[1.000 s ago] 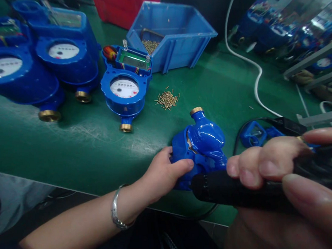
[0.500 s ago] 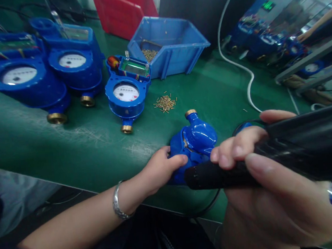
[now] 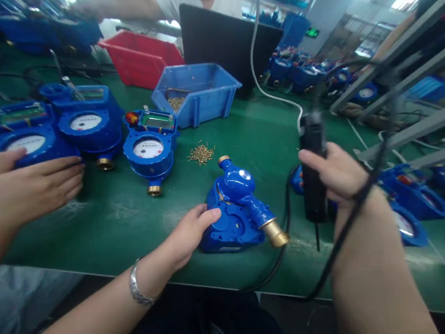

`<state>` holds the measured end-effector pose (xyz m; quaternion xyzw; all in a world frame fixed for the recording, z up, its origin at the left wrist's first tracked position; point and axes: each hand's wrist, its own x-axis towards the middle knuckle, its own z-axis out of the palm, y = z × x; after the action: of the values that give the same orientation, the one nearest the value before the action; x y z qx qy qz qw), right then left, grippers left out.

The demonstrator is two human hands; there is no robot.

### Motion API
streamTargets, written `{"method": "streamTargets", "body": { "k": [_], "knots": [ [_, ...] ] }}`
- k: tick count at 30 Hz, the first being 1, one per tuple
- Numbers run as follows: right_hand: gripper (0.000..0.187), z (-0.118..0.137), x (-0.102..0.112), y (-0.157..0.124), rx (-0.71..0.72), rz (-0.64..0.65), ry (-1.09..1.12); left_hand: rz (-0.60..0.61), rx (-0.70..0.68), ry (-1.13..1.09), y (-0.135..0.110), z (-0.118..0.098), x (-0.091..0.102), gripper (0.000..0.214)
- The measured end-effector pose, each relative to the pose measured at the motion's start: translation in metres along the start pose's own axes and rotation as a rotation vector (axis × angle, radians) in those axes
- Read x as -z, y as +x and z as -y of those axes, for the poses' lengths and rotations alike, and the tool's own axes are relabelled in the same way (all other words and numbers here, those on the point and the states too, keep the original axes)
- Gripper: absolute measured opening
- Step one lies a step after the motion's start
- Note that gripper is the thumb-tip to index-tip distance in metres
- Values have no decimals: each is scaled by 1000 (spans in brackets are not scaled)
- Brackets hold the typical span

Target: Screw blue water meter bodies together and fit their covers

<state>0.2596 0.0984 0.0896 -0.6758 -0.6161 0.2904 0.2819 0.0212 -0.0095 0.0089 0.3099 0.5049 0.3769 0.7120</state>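
Observation:
My left hand (image 3: 187,235) grips the left side of a blue water meter (image 3: 231,221), its thumb lying on top. The meter rests face down on the green bench, showing its underside and a brass threaded end (image 3: 276,233) toward the right front. To the right of it, my right hand (image 3: 342,172) is wrapped round a black electric screwdriver (image 3: 315,192). The tool stands nearly upright with its thin bit pointing down, apart from the meter. Beyond the meter lies a small pile of brass screws (image 3: 201,154).
A blue bin (image 3: 211,100) holding screws and a red bin (image 3: 138,57) stand behind. Face-up meters (image 3: 149,150) line the left; a co-worker's hand (image 3: 33,183) touches one. More meters (image 3: 415,191) lie at right near a metal rack (image 3: 403,99). A black cable (image 3: 352,223) crosses my right forearm.
My right hand has carried the screwdriver away from the meter to the right and turned it bit-down. A co-worker's hand has come in at left. My left hand keeps its grip on the meter.

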Motion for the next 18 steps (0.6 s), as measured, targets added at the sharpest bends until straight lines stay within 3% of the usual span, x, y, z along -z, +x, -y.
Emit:
{"method": "streamTargets", "body": {
  "k": [3, 5, 7, 9, 12, 13, 15, 18],
  "knots": [
    [26, -31, -32, 17, -149, 20, -254, -191, -100, 322, -1, -2, 5, 63],
    [27, -44, -44, 19, -203, 25, -393, -346, -326, 604, -2, -10, 6, 66],
    [28, -46, -45, 12, -203, 23, -490, -346, -620, 861, -3, -24, 1, 56],
    [29, -38, -38, -4, -151, 2, -542, -160, -819, 1021, -3, -42, -11, 40],
    [21, -19, -20, -43, -66, 17, -531, 273, -885, 1142, 2, -64, -35, 27],
    [16, -15, -16, -59, -44, 84, -493, 388, -883, 1186, 5, -68, -44, 26],
    [13, -14, -13, -88, 20, 344, -346, 552, -876, 1275, 11, -70, -56, 29],
    [9, -23, -22, -120, 5, 610, -69, 648, -908, 1354, 18, -60, -63, 42]
  ]
}}
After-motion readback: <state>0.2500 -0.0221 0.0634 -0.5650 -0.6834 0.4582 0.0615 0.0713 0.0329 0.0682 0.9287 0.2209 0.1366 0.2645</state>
